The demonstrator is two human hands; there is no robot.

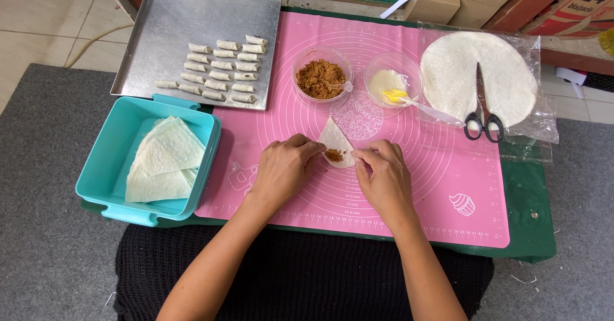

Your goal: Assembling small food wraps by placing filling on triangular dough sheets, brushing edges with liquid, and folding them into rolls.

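Note:
A small triangular white wrapper [335,140] lies on the pink silicone mat [441,186], point away from me, with a dab of brown filling [334,156] near its wide end. My left hand [281,170] pinches the wrapper's left lower edge. My right hand [384,174] pinches its right lower edge. Both sets of fingertips touch the wrapper beside the filling.
A metal tray [166,33] at the back left holds several small rolled pieces [220,71]. A teal box [96,167] holds cut wrappers [165,161]. Behind sit a bowl of brown filling [320,78], a bowl of white paste with a brush [390,84], round wrappers [505,71] and scissors [483,113].

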